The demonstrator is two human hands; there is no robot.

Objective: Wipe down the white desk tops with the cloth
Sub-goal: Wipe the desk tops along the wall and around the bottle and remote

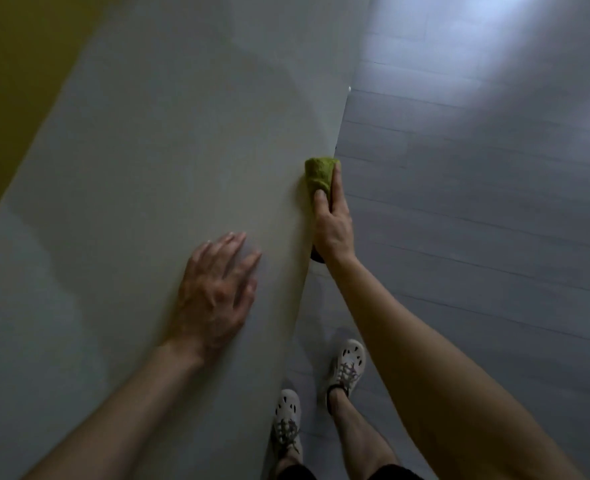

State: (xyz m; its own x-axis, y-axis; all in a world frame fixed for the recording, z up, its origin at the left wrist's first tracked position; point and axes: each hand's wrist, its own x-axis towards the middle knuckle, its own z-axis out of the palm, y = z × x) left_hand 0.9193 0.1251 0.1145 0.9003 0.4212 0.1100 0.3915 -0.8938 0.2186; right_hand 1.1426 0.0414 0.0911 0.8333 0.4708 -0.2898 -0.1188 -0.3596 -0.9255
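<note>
A wide white desk top [155, 174] fills the left and middle of the view, its right edge running from top centre down to the bottom. A green cloth [318, 174] is folded over that right edge. My right hand [333, 226] grips the cloth against the edge, thumb on top, fingers down the side. My left hand [217, 292] rests flat on the desk top with fingers spread, to the left of and nearer than the cloth. It holds nothing.
Grey plank floor [477, 202] lies to the right of the desk, with a bright patch of light at the top right. My feet in white shoes [347, 368] stand by the desk edge. A yellow wall [16, 81] borders the desk's far left.
</note>
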